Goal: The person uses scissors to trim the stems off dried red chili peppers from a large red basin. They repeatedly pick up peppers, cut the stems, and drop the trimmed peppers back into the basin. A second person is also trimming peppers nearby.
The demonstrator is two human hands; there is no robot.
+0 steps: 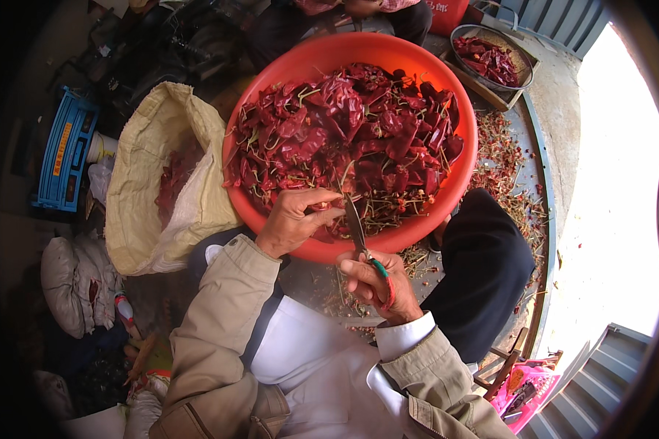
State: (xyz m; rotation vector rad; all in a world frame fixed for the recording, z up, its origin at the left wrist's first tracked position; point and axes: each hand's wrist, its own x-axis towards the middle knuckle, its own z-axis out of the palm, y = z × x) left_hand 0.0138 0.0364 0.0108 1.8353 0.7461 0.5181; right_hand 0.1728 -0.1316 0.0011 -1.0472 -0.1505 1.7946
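Note:
A wide red plastic basin [469, 118] in front of me is heaped with dried red chili peppers [329, 126], many with their stems on. Over its near rim, my left hand [296, 219] pinches a dried chili [321, 207] between thumb and fingers. My right hand [387, 282] grips a pair of scissors [357, 222] whose handle is wrapped in green and red. The blades point away from me, close beside the left fingertips and the chili's stem. Cut stems and caps [395, 208] lie in the near right part of the basin.
An open woven sack [137, 203] with red chilies inside leans at the basin's left. Stem scraps [505, 164] cover the floor at right. A sieve of chilies [491, 57] rests on a wooden frame at the far right. Another person [362, 6] sits beyond the basin.

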